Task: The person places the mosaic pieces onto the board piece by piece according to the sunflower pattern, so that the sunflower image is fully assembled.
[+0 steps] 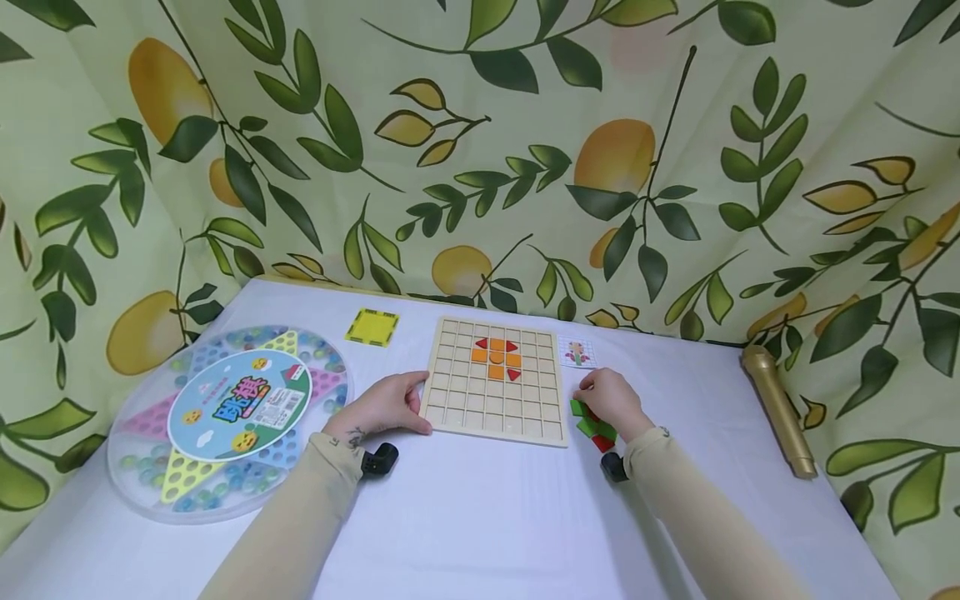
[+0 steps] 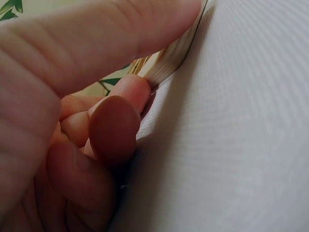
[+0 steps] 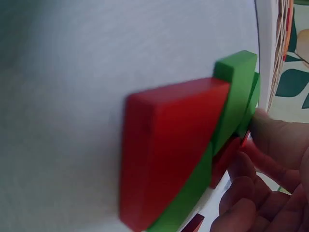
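Note:
A wooden grid board [image 1: 487, 404] lies in the middle of the white table, with orange and red pieces [image 1: 497, 357] set in its upper rows. My left hand [image 1: 408, 402] grips the board's left edge. In the left wrist view the thumb [image 2: 96, 43] lies over the board edge [image 2: 171, 58] and a fingertip presses against it. A pile of green and red pieces [image 1: 596, 429] lies right of the board. My right hand [image 1: 588, 392] curls over the pile's far end. Its fingers [image 3: 275, 140] pinch at the green piece [image 3: 236, 96], which leans behind a big red wedge [image 3: 169, 150].
A small picture card [image 1: 577, 352] lies by the board's top right corner and a yellow square [image 1: 372, 327] to its upper left. A round clear box of marbles [image 1: 225, 421] fills the left side. A gold cylinder [image 1: 780, 408] lies at the right edge. Leaf-print cloth walls surround the table.

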